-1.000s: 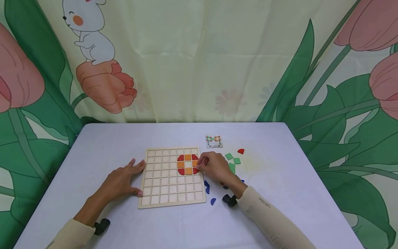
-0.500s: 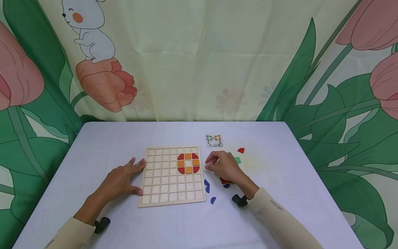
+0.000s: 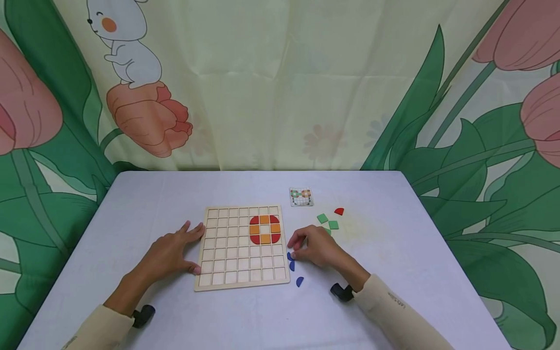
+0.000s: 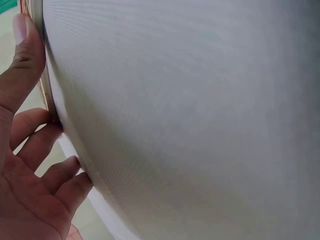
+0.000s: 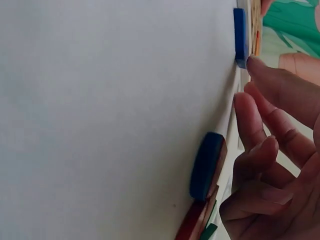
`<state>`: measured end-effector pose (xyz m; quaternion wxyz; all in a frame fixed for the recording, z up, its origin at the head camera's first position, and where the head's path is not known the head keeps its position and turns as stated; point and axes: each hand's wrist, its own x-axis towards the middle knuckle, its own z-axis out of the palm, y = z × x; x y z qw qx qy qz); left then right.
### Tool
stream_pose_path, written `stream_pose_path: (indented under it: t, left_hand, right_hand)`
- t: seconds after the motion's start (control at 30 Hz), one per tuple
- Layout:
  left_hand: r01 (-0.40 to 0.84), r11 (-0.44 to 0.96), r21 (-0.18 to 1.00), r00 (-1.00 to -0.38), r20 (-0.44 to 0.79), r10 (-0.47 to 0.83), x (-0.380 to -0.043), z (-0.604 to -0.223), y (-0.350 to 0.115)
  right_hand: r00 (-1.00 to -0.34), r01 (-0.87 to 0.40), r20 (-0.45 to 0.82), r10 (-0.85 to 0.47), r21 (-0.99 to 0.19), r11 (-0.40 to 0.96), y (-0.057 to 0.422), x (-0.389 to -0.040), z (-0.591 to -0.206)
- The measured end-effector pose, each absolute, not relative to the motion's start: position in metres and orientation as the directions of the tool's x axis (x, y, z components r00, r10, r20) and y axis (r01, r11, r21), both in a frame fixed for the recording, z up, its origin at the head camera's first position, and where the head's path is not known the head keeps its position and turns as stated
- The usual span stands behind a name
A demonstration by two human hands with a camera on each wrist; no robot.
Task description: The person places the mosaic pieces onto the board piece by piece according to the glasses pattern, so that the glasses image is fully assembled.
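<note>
"Log nearest first?"
"Just off near right corner of the board (image 3: 242, 253): lone blue piece (image 3: 300, 282). Off right edge: blue pair (image 3: 292, 266)."
"Left hand (image 3: 172, 252)?"
"Spread, thumb and fingertips against board's left edge, grasping nothing; probably steadying."
"Right hand (image 3: 316, 246)?"
"Outside right edge, at blue pair. Fingers loosely bent, apart from thumb, no pinch visible. Contact: cannot tell."
"Step?"
"Likely picking from blue pair, red-and-orange ring (image 3: 265, 238) already set in board's far right part. Next, probably: pinch one, lift clear, seat in a cell."
"Farther?"
"Well right of board: green pieces (image 3: 334, 225), red piece (image 3: 339, 211). Past far right corner: card (image 3: 301, 197)."
</note>
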<state>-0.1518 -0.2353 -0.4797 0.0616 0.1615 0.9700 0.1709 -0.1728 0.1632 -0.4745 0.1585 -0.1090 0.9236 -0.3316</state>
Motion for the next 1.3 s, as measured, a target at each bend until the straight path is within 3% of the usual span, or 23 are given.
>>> stream_pose_path:
  t: [0.5, 0.87, 1.3]
  left_hand:
    - [0.277, 0.897, 0.344, -0.945, -0.072, 0.320, -0.1517, -0.4840, -0.2353]
    - [0.272, 0.899, 0.345, -0.946, -0.074, 0.314, -0.1513, -0.4854, -0.2358]
    - [0.265, 0.903, 0.339, -0.948, -0.079, 0.308, -0.1518, -0.4825, -0.2329]
  right_hand:
    - [-0.888, -0.118, -0.264, -0.377, -0.661, 0.741, 0.1614, -0.1709, -0.4758]
    - [-0.874, -0.160, -0.221, -0.432, -0.710, 0.686, 0.1686, -0.1752, -0.4749]
    - [-0.934, -0.125, -0.138, -0.331, -0.739, 0.662, 0.1662, -0.1765, -0.4721]
